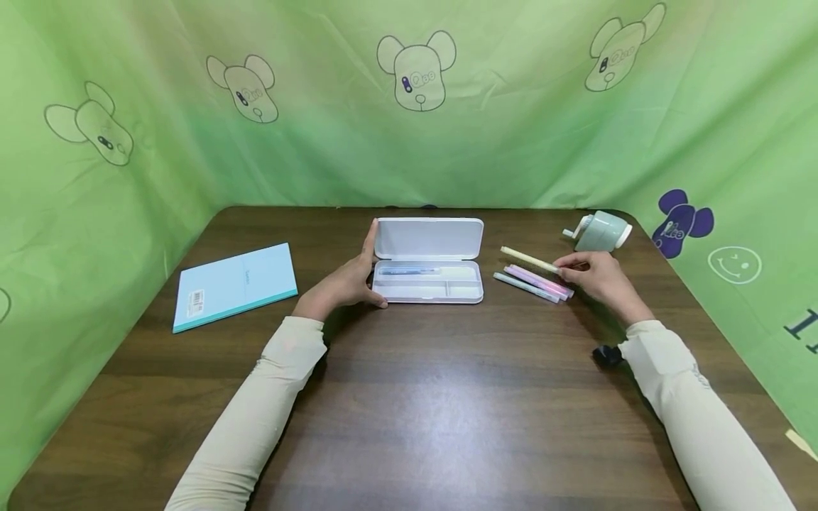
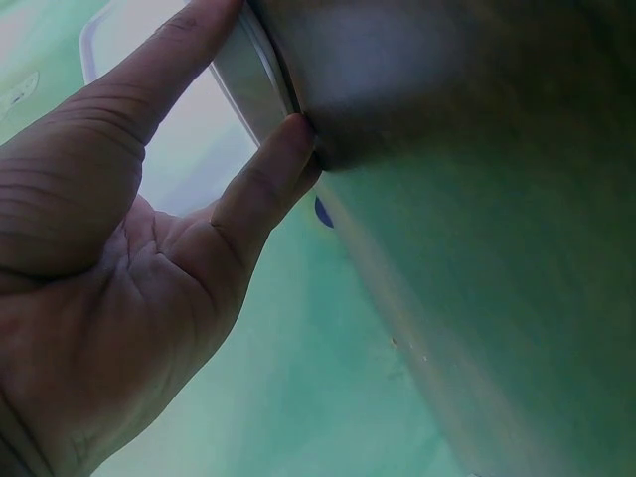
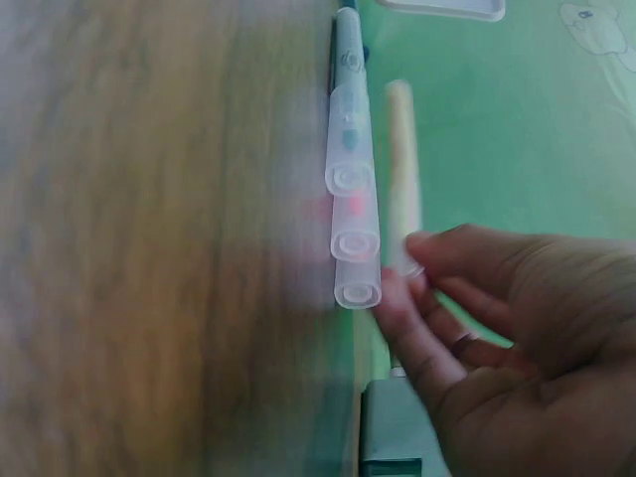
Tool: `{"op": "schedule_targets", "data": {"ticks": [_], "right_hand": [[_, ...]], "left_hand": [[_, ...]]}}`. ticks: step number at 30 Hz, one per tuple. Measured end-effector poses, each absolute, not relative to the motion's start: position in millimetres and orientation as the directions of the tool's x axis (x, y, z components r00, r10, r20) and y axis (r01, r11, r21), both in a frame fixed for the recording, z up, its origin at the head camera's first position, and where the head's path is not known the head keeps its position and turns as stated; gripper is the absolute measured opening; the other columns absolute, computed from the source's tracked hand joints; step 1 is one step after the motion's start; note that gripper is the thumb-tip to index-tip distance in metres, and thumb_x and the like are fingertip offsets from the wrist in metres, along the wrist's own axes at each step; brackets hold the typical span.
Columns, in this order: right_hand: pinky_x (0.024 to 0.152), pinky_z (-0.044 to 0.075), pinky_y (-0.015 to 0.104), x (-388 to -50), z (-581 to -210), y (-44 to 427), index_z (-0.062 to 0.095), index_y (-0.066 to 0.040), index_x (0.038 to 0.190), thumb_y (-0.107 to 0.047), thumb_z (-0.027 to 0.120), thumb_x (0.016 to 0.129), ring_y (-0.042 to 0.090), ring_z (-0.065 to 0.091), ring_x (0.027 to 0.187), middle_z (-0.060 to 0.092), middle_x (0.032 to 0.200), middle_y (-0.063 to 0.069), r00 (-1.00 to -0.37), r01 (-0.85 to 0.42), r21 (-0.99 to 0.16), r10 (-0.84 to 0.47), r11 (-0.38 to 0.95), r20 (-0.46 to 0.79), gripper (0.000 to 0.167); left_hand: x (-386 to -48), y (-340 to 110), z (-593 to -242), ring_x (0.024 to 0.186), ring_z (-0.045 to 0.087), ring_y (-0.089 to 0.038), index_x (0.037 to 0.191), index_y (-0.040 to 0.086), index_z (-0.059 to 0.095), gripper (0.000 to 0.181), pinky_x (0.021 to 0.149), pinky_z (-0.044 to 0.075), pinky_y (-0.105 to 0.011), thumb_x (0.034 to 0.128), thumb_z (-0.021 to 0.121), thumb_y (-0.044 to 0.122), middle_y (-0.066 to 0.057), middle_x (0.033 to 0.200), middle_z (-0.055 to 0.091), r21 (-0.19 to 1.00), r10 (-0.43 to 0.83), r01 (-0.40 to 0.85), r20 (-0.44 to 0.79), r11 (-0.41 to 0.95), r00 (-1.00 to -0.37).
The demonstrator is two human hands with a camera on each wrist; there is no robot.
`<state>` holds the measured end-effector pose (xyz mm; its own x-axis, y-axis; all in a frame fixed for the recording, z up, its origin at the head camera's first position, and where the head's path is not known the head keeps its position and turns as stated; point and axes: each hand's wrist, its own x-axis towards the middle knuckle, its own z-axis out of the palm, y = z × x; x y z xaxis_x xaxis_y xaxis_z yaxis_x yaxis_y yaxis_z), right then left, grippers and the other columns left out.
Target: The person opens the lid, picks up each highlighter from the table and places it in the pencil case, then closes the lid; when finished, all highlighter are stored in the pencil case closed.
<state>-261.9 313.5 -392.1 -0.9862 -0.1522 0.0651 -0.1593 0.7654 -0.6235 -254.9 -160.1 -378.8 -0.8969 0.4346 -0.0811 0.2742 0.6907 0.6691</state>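
Left hand (image 1: pixel 341 285) is gripping left end of open pencil case (image 1: pixel 429 238), apparently steadying it. Right hand (image 1: pixel 599 275) is pinching yellow pen (image 1: pixel 529 260) by one end above counter (image 1: pixel 447 397), right of case, presumably leaving barrel free; other pens (image 1: pixel 538 280) are lying just beside it.

Green cloth bkgd (image 1: pixel 332 156) (w/ cartoon heads (image 1: pixel 420 65)) hangs round a dk brown wood-grain table (image 1: pixel 447 404).
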Motion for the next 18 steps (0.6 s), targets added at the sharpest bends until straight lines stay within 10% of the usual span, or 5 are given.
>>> {"op": "schedule_targets", "data": {"ticks": [18], "right_hand": [[0.079,0.048,0.014,-268.8,-380.2,227.7,0.08,0.004,0.119,-0.009,0.076,0.103,0.01,0.065,0.095,0.076,0.115,0.02,-0.928,-0.347,-0.695,-0.34,0.63,0.155,0.02]], "left_hand": [[-254.2,-160.1,-377.3,0.152,0.041,-0.046,0.164,0.024,-0.038,0.159,0.124,0.034,-0.053,0.0828,0.097,0.009,-0.028,0.178,0.005,0.657,0.436,0.284,-0.076,0.698,-0.897]]}}
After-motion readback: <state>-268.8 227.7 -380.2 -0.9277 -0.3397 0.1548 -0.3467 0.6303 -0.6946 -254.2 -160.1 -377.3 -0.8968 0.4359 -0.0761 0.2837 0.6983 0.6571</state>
